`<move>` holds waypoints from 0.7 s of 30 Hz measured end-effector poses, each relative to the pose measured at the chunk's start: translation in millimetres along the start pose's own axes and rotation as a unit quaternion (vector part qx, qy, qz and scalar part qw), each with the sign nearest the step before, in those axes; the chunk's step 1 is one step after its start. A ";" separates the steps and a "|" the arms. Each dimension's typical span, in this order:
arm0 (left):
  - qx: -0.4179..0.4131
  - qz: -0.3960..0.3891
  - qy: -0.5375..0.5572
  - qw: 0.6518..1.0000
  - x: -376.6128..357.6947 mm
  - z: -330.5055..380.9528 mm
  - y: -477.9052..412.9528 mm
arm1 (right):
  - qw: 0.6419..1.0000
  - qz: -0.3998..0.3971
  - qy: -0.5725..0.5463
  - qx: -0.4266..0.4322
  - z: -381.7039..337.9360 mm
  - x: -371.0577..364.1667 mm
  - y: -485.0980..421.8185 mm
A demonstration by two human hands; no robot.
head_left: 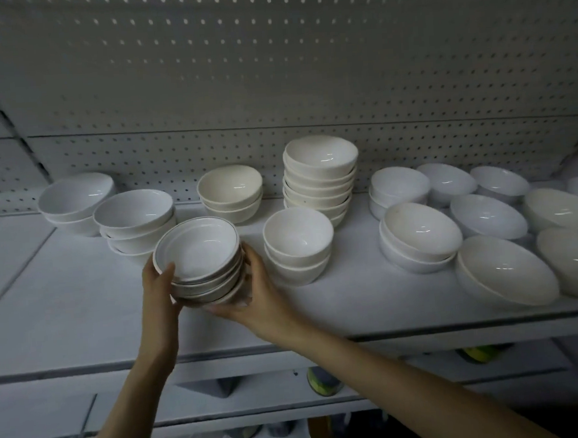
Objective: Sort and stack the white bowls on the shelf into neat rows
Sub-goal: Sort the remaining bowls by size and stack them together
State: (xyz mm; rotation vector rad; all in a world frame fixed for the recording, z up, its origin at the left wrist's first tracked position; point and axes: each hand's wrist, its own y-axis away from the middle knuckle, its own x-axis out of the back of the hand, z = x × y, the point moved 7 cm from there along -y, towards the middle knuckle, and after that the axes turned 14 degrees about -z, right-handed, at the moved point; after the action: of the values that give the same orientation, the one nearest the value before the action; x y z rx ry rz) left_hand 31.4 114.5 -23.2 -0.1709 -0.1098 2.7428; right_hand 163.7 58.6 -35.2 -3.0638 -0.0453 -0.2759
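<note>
Bowls with dark-lined rims, a tilted stack (200,258), are gripped by curled fingers (168,272) of the left hand (158,291) and right hand (259,288) over the front of the white shelf (67,317), other bowl stacks (319,183) standing around it before a perforated back panel (271,67)
</note>
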 end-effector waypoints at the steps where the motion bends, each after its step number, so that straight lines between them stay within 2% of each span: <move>1: -0.006 0.007 -0.017 1.000 -0.6 0.8 4.2 | 1.000 -0.022 0.004 -0.017 0.4 1.5 9.7; 5: -0.016 0.067 -0.161 0.985 -5.8 6.2 28.6 | 0.990 -0.100 0.043 -0.088 9.9 25.9 55.1; 8: -0.133 0.107 -0.245 0.954 -35.9 39.0 51.4 | 0.985 -0.113 0.070 -0.108 1.5 59.3 84.5; 10: -0.229 0.063 -0.260 0.936 -73.3 59.0 63.9 | 0.983 -0.118 0.072 -0.120 -7.9 83.4 102.5; 12: -0.253 -0.042 -0.227 0.940 -117.9 64.3 70.2 | 0.983 -0.107 0.083 -0.126 -19.0 110.2 118.7; 14: -0.201 -0.161 -0.172 0.951 -163.2 56.4 70.1 | 0.984 -0.083 0.100 -0.122 -30.2 138.6 131.5; 16: -0.129 -0.237 -0.136 0.953 -203.7 40.5 66.8 | 0.987 -0.048 0.106 -0.112 -39.3 166.9 142.7; 18: -0.065 -0.267 -0.114 0.955 -235.3 23.8 57.4 | 0.989 0.004 0.111 -0.095 -46.0 196.6 153.9; 21: 0.049 -0.267 -0.092 0.958 -270.3 -0.7 34.7 | 0.974 0.104 0.190 -0.072 -46.6 240.8 170.0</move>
State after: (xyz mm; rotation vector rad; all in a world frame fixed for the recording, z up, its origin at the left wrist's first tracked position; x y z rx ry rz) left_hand 266.4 -21.6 0.7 0.1281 -0.0598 2.2100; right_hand 398.3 -108.4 43.3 -3.0581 0.3249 -0.8769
